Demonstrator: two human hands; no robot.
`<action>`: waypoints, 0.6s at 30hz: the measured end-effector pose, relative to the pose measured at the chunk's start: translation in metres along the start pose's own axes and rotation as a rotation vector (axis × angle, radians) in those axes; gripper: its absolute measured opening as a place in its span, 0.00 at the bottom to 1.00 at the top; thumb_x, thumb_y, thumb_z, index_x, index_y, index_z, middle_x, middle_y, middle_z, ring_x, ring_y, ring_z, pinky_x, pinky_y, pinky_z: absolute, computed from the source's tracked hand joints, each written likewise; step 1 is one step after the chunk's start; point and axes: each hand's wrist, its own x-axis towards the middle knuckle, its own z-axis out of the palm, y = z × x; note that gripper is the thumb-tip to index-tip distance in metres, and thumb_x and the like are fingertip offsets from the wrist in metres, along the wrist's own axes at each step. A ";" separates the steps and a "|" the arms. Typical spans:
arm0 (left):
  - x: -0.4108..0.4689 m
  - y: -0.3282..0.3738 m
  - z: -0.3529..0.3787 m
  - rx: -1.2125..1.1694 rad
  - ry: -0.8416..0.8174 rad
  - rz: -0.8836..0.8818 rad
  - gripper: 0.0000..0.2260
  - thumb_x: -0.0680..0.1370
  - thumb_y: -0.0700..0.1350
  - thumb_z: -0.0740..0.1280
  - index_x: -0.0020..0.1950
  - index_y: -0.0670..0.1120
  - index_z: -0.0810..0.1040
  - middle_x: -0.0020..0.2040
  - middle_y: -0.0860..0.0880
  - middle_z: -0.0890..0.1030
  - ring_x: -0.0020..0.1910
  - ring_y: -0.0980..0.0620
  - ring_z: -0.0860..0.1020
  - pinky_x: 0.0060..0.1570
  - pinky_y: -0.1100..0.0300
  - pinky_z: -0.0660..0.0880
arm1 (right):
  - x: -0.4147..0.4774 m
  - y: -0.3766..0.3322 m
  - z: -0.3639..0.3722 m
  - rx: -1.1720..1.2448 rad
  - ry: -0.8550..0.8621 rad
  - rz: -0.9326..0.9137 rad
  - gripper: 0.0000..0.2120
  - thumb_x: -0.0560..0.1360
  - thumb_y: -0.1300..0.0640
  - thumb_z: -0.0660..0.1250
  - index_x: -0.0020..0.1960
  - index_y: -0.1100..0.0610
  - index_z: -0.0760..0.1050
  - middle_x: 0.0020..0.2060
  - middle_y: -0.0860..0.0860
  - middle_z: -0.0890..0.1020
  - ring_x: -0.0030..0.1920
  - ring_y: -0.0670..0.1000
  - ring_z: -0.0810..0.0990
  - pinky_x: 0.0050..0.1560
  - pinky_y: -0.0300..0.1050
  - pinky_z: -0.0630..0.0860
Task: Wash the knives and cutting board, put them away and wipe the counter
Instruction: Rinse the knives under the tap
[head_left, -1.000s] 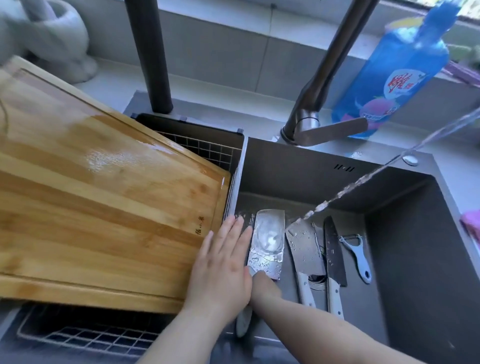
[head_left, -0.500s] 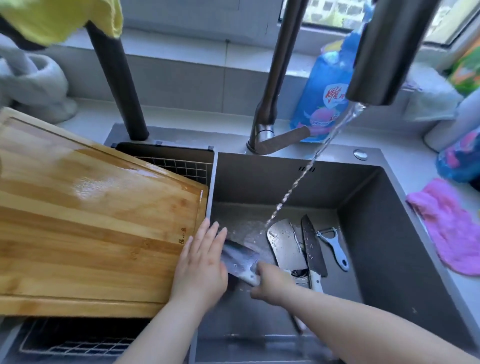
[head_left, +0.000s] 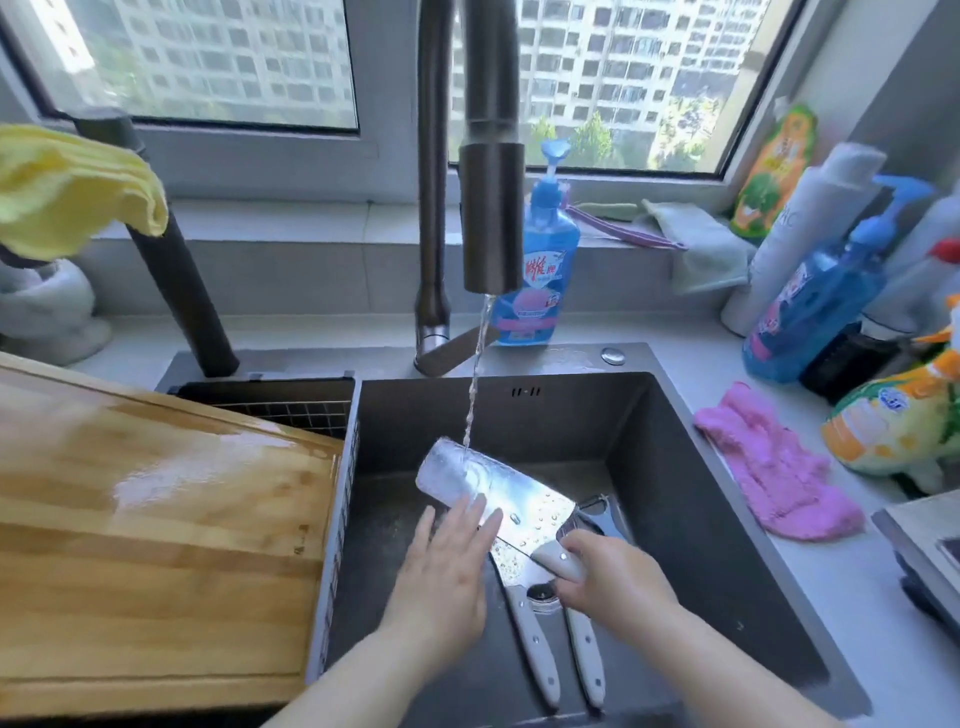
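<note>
Since tap water (head_left: 475, 395) is running straight onto it, the broad rectangular steel cleaver (head_left: 511, 496) will likely be slick on both faces. It is a stiff, probably fairly heavy slab with a sharp edge along one long side, so it is best controlled from its pale grey riveted handle (head_left: 563, 561), with anything laid on the blade kept flat and clear of that edge. It is held just so: the right hand (head_left: 608, 582) is curled round the handle, while the left hand (head_left: 441, 566) lies open, its straight fingers (head_left: 485, 519) resting on the near part of the blade's flat. The cleaver hangs above the floor of the dark grey steel sink (head_left: 701, 519), under the brushed metal faucet spout (head_left: 491, 208). Its long axis runs diagonally, handle low toward the person's right, blunt tip raised toward the far left, broad face turned up to the stream. Beneath it two more pale-handled knives (head_left: 535, 654) lie on the sink bottom, handles toward the person. The wet bamboo cutting board (head_left: 156, 545) rests over the wire rack (head_left: 291, 410) left of the basin.
</note>
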 end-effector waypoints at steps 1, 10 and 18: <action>0.006 0.006 0.002 0.000 0.005 0.053 0.35 0.53 0.48 0.66 0.60 0.47 0.70 0.56 0.49 0.81 0.60 0.52 0.71 0.66 0.56 0.49 | -0.002 0.001 -0.003 0.013 0.017 -0.020 0.06 0.73 0.50 0.61 0.49 0.48 0.68 0.36 0.45 0.70 0.43 0.50 0.67 0.34 0.40 0.63; 0.033 -0.015 -0.019 0.068 -0.025 -0.331 0.33 0.77 0.43 0.55 0.75 0.43 0.38 0.76 0.46 0.38 0.75 0.49 0.38 0.71 0.50 0.33 | -0.003 0.002 -0.006 0.000 0.069 -0.110 0.18 0.75 0.49 0.61 0.64 0.47 0.69 0.57 0.48 0.79 0.60 0.50 0.74 0.46 0.41 0.65; 0.047 -0.021 -0.009 0.026 0.032 -0.160 0.35 0.74 0.44 0.59 0.75 0.44 0.42 0.74 0.52 0.41 0.75 0.52 0.40 0.68 0.56 0.29 | 0.017 -0.005 -0.008 0.002 0.125 -0.122 0.17 0.75 0.49 0.60 0.63 0.46 0.70 0.57 0.46 0.79 0.59 0.50 0.75 0.49 0.41 0.68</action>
